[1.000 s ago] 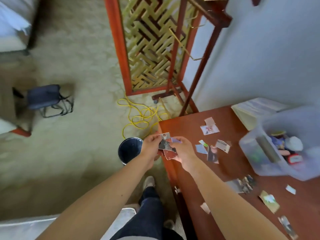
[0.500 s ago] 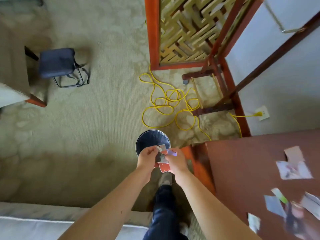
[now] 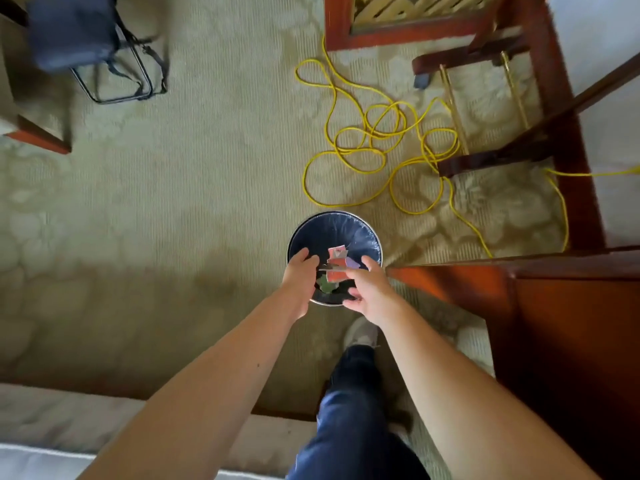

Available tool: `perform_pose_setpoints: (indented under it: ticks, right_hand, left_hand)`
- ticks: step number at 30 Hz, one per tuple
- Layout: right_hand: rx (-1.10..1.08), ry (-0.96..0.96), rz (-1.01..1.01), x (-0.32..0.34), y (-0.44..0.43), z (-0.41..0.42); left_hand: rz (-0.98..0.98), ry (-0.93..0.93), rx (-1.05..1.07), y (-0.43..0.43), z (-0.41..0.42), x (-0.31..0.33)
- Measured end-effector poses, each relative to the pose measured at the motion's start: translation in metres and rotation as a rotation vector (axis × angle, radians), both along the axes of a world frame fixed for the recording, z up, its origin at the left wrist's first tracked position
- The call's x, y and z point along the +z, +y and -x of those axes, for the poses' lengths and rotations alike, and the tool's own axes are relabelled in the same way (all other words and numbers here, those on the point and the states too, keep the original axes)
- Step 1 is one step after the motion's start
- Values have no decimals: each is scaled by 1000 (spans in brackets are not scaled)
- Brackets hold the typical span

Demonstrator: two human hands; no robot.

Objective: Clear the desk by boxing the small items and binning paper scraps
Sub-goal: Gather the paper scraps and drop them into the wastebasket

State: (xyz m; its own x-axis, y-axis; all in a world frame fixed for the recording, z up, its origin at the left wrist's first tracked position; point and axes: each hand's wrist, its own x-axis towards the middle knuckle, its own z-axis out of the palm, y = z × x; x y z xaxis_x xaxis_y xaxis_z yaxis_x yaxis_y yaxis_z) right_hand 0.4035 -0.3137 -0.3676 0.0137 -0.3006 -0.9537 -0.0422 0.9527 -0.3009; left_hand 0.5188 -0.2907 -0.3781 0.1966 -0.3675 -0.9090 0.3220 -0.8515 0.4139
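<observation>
Bin mouth open upward; far half free, near half crowded by left hand, right hand and paper scraps between them. Desk corner close on right. Yellow cable loops beyond. Open carpet on left.

Bin near rim hidden behind left hand and right hand, scraps over bin blurred, print unreadable, desk right of bin cut by frame edge, stool far left of bin blurred, cropped.
</observation>
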Motion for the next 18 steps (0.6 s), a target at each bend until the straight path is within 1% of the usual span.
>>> perform_pose_setpoints:
  ticks: [2, 5, 7, 9, 12, 15, 18]
  right_hand:
    - [-9, 30, 19, -5, 5, 2]
    - [-33, 7, 87, 2, 11, 4]
    - [-66, -21, 157, 16, 18, 5]
    - [-139, -41, 253, 34, 27, 4]
    - [-277, -25, 439, 69, 48, 2]
    - [-346, 39, 647, 104, 71, 0]
    - [-443, 18, 815, 143, 94, -6]
  left_hand:
    - [10, -25, -19, 1, -2, -2]
    - [48, -73, -83, 6, -2, -2]
    - [118, -141, -148, 9, -1, 1]
    - [217, -163, -221, 13, 3, 13]
    - [376, -104, -275, 22, 11, 43]
    - [519, -55, -325, 34, 16, 77]
    - [686, 31, -321, 50, 21, 120]
